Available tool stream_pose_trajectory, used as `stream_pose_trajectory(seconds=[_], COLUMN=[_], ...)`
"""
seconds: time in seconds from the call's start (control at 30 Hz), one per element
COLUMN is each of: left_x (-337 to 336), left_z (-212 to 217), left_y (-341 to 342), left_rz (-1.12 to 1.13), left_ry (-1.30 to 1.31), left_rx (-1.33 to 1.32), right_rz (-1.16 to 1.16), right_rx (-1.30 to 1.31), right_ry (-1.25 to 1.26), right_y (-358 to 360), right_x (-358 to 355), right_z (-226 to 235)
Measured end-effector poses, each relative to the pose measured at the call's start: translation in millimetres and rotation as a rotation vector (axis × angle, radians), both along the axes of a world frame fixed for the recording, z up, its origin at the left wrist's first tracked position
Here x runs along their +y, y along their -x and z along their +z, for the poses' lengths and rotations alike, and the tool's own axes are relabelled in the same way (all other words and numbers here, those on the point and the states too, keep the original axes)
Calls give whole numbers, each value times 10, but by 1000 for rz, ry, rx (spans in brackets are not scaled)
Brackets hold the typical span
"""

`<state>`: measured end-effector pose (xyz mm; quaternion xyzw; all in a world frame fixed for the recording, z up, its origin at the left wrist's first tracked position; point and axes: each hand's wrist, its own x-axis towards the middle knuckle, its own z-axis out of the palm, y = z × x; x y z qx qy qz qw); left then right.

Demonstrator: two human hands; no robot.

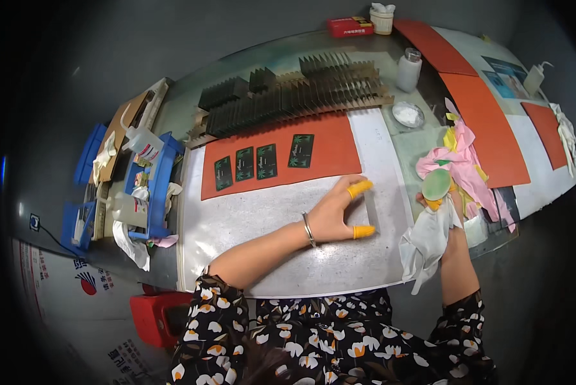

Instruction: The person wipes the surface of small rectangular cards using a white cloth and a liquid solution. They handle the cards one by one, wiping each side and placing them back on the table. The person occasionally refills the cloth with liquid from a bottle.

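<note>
The left hand (336,215) lies flat and spread on the grey work mat (256,224), orange finger cots on thumb and forefinger, holding nothing. The right hand (443,215) is closed around a white cloth (422,242) and a pale green round disc (436,184), held upright off the mat's right edge, well apart from the left hand.
</note>
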<state>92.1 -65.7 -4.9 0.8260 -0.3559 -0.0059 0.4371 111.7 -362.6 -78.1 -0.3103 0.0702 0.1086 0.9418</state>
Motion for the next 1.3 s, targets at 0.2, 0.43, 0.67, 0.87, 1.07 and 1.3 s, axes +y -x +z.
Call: stream_pose_trajectory(seconds=[0.2,0.43,0.67,0.87,1.07,1.3], left_x=[456,964,789,815,1509,1624], left_z=[82,78,239,-144,162,146], left_y=[-430,-1038,-579,192,-550,-736], left_rz=[120,239,231,41,371,456], left_ry=[-354,-800,-657,-122,-509,-785], left_rx=[-167,-94,-241,55,-107,-22], right_rz=[-50,-86,7,-2,67,81], right_rx=[25,76,32,8,22,5], right_ry=[34,239,220,243,233,274], right_y=[-36,15,-69,-29,-53,-98], right_x=[-5,155,-32,38,-159,-143], right_z=[25,266,122,148,19,35])
